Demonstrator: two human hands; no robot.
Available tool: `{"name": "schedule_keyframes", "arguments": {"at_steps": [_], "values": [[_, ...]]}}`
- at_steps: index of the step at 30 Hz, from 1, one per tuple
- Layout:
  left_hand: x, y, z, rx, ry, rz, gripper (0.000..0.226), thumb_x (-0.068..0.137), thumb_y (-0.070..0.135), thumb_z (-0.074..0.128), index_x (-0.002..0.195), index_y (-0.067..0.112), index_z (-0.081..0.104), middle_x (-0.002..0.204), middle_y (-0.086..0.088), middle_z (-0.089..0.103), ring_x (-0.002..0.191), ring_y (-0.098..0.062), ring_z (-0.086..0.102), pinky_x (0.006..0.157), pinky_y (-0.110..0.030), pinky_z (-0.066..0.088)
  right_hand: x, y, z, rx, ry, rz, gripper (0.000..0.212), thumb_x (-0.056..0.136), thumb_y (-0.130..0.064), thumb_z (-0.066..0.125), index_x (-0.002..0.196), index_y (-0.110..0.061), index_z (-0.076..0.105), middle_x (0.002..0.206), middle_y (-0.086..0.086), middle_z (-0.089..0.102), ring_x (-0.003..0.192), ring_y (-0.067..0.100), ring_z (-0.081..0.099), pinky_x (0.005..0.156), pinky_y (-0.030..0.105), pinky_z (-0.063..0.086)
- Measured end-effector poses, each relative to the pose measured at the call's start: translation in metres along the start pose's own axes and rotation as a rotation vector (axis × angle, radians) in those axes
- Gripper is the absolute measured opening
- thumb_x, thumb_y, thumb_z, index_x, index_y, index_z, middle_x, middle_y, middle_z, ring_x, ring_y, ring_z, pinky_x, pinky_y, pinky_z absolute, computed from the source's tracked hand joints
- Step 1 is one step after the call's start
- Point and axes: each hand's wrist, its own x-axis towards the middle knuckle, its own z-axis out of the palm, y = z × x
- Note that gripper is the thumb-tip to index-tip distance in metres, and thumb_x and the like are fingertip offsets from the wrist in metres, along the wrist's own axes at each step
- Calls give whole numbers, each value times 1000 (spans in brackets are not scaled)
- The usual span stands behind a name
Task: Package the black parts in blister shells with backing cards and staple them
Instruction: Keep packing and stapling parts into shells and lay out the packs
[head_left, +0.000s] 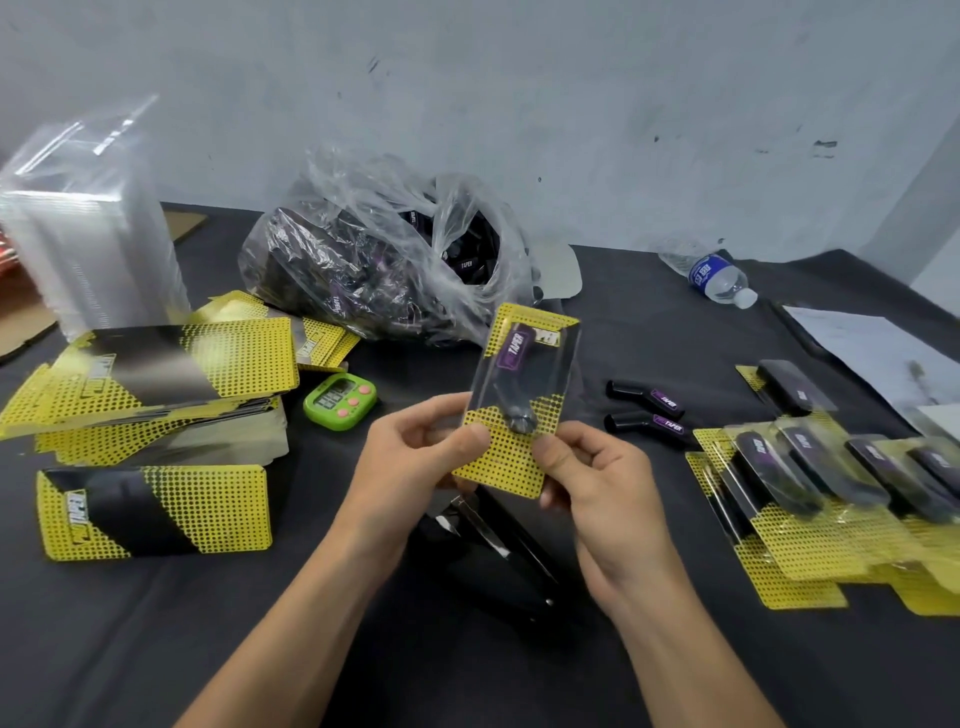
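Cards (156, 374): stacked, far left of pack (511, 467).
Bag (374, 260): behind pack, leftward.
Left hand (415, 457): fingers (470, 439) pinch pack's lower left edge.
Pack: tilted above desk (156, 623), black part (511, 384) inside.
Right hand (597, 488): fingers (553, 457) pinch pack's lower right edge.
Loose parts (647, 410): two, right of pack.

The word "TAPER" stands in white on the purple label (514, 349) of the black part inside the blister pack (511, 467) at mid-frame. The same word shows on the purple bands of two loose black parts (644, 397) to its right on the table (675, 332), and on parts inside the plastic bag (363, 249) at upper centre. Lettering on the backing cards (156, 509), the water bottle (714, 275) and the green timer (340, 401) is too blurred to read.
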Motion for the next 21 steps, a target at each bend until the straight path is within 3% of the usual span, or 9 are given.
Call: {"name": "schedule_keyframes", "arguments": {"at_steps": [4, 9, 14, 21], "values": [[1, -4, 1, 98, 36, -34, 32, 87, -3, 74, 99, 26, 82, 91, -10, 80, 76, -16, 73, 64, -22, 56, 3, 6, -4, -43, -7, -50, 27, 94, 0, 69, 85, -22, 82, 74, 3, 71, 59, 11, 54, 58, 20, 49], [1, -4, 1, 159, -7, -45, 23, 89, 0, 74, 93, 21, 82, 91, -10, 80, 81, -22, 74, 71, -31, 57, 5, 11, -5, -99, -47, -69, 40, 92, 10, 64, 94, -24, 83, 83, 5, 77, 66, 7, 58, 61, 20, 49], [3, -6, -1, 133, 14, -26, 23, 86, -9, 73, 89, 12, 81, 88, -15, 79, 78, -26, 75, 70, -29, 60, 8, 17, -5, -97, -47, -45, 36, 91, 9, 66, 94, -23, 83, 77, 3, 74, 61, 8, 54, 59, 20, 48], [3, -8, -4, 114, -5, -4, 28, 84, -13, 73, 90, 13, 82, 89, -15, 80, 79, -26, 76, 74, -32, 62, 8, 19, -3, -100, -16, -14, 32, 91, 5, 67, 93, -22, 84, 74, 6, 73, 58, 11, 54, 56, 18, 47]]}}
